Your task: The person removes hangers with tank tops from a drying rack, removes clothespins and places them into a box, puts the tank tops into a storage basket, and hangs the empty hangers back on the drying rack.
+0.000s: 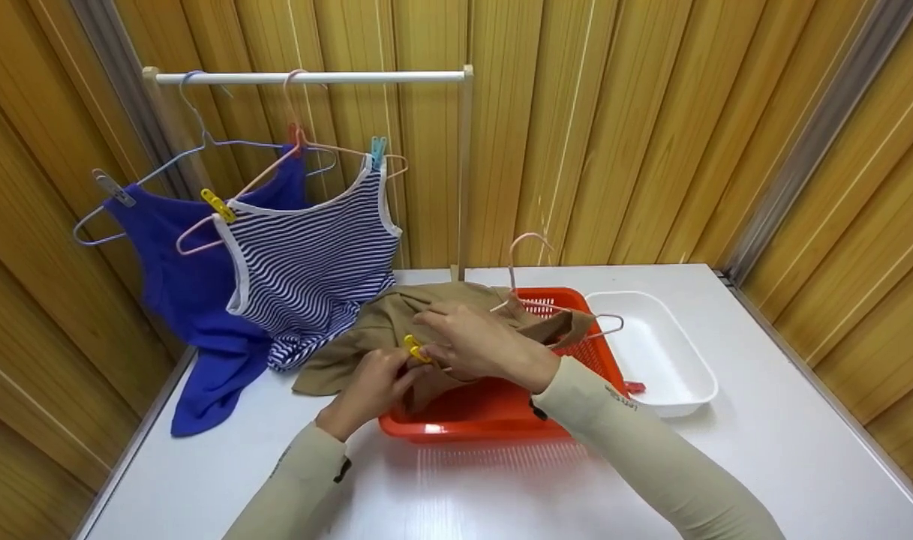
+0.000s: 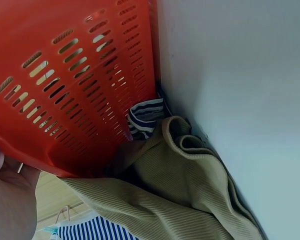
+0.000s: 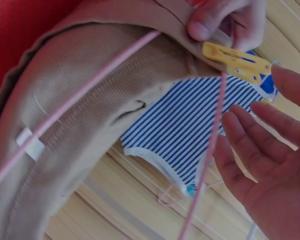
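A brown ribbed garment [image 1: 396, 322] lies over the red basket on a pink hanger [image 1: 527, 238]. The fingers of my left hand [image 1: 373, 382] pinch its edge beside a yellow clothespin [image 3: 235, 60]. That clothespin bites the fabric at the hanger's end. Around the clothespin's handles my right hand [image 3: 270, 150] has its fingers spread and relaxed, fingertips close to the handle ends. In the left wrist view, only part of the left hand [image 2: 12, 200] shows at the lower left, its fingertips hidden behind the basket rim.
At the left, a blue garment [image 1: 178, 255] and a striped tank top [image 1: 313, 240] hang from a white rail [image 1: 351, 77] with clothespins. The red basket [image 1: 486, 431] stands under my hands. Right of it are a white tray [image 1: 662, 352] and a red clothespin [image 1: 635, 387].
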`<control>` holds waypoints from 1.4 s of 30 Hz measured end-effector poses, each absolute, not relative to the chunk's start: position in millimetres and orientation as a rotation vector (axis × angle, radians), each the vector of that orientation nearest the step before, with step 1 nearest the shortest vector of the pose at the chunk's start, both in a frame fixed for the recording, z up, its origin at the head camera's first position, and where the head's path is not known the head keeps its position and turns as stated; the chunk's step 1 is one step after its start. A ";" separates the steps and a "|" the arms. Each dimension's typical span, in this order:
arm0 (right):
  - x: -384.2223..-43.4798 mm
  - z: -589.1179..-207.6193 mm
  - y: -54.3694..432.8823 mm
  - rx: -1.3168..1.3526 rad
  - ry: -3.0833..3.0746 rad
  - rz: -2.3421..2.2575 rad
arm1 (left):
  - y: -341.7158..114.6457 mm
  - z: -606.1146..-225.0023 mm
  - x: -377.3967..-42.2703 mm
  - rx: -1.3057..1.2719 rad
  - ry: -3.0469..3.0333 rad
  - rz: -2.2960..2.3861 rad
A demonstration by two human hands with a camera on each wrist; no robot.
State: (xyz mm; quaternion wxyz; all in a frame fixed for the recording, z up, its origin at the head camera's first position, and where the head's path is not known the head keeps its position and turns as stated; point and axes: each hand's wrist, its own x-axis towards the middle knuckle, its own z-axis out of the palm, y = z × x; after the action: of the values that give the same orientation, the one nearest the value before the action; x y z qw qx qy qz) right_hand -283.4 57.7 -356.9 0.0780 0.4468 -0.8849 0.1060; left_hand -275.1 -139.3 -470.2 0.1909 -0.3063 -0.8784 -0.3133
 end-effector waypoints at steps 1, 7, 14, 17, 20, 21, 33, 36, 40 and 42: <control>-284.7 -359.2 56.8 1.341 -2.653 0.329 | -139.4 -470.3 -275.1 -0.863 -2.470 -0.884; -288.9 -367.8 53.5 1.351 -2.678 0.420 | -139.8 -471.1 -276.0 -0.869 -2.464 -0.861; -288.4 -369.6 48.6 1.378 -2.667 0.414 | -140.5 -472.9 -277.1 -0.858 -2.422 -0.814; -288.3 -370.2 47.5 1.389 -2.650 0.384 | -140.5 -473.5 -276.7 -0.848 -2.428 -0.803; -288.7 -371.4 47.0 1.406 -2.619 0.388 | -140.4 -473.7 -275.9 -0.838 -2.444 -0.802; -289.0 -371.9 47.1 1.412 -2.611 0.402 | -140.5 -473.8 -275.9 -0.837 -2.449 -0.802; -293.5 -376.8 46.0 1.542 -2.330 0.495 | -140.1 -473.2 -275.7 -0.832 -2.480 -0.827; -293.0 -376.6 47.4 1.542 -2.316 0.507 | -139.9 -473.4 -275.7 -0.843 -2.461 -0.824; -292.3 -374.1 49.2 1.542 -2.310 0.530 | -139.6 -473.4 -275.9 -0.862 -2.436 -0.822; -291.9 -371.2 50.0 1.533 -2.315 0.554 | -139.8 -473.1 -275.8 -0.869 -2.432 -0.822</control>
State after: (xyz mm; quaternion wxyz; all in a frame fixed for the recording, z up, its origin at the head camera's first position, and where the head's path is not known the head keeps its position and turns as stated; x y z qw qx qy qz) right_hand -291.9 50.0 -371.2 0.1543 0.5349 -0.8079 0.1932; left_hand -275.8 -139.8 -473.1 0.2140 -0.3131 -0.8766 -0.2963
